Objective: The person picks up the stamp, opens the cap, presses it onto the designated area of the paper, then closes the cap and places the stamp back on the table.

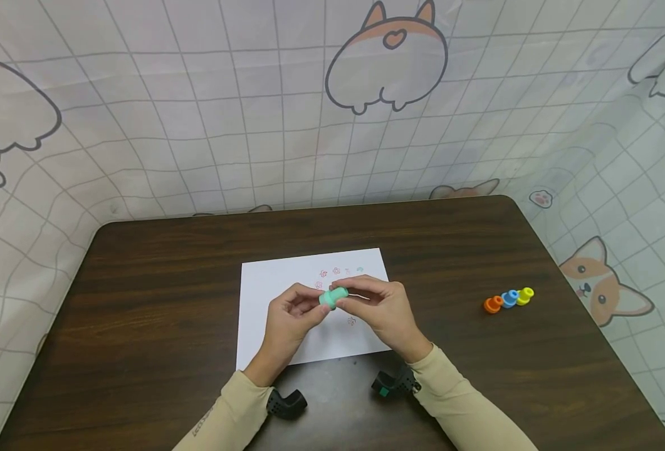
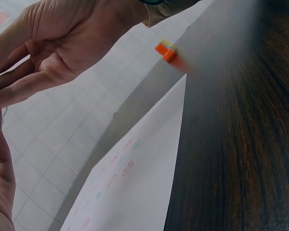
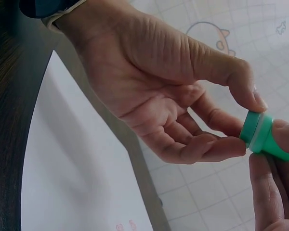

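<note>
A small green stamp [image 1: 333, 297] is held above the sheet of white paper [image 1: 264, 319] in the head view. My left hand [image 1: 289, 319] pinches one end of it between thumb and fingers, while my right hand [image 1: 382, 308] pinches the other end. Seen from the right wrist, the stamp [image 3: 267, 139] has a pale ring between its darker end and its brighter body. Small red and green printed marks [image 1: 336, 270] dot the paper, some hidden behind the hands. Only a sliver of green shows at the edge of the left wrist view.
To the right on the dark wooden table [image 1: 151, 300], an orange stamp [image 1: 492, 304], a blue stamp [image 1: 510, 298] and a yellow stamp [image 1: 525, 295] stand close together in a row. A white gridded curtain [image 1: 253, 125] with cartoon corgis hangs behind the table.
</note>
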Available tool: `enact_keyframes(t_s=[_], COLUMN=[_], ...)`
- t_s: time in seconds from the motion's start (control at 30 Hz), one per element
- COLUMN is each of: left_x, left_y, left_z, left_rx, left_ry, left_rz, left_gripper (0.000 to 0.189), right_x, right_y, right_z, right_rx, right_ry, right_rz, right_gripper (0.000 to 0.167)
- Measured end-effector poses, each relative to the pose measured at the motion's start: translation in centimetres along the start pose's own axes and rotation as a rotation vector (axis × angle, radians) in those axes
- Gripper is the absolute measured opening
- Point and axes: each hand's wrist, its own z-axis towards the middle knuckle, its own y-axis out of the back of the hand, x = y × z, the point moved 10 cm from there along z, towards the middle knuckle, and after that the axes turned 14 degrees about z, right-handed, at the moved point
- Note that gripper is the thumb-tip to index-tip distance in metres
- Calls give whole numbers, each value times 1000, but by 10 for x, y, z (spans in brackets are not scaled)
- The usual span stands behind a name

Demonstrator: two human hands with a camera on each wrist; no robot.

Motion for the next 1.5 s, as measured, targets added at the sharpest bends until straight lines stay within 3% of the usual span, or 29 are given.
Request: enact_keyframes(t_s=[0.97,1.5], left_x=[4,5], left_y=[-4,-2], left_z=[1,2], left_rx=[86,90], left_ry=[27,29], left_rz=[-2,-21], left_gripper=[26,25], right_x=[-1,1], right_y=[4,8], right_z=[1,1], right_rx=[-10,-30], right_ry=[-37,-24], right_rz=[-24,-42], right_gripper=[31,28])
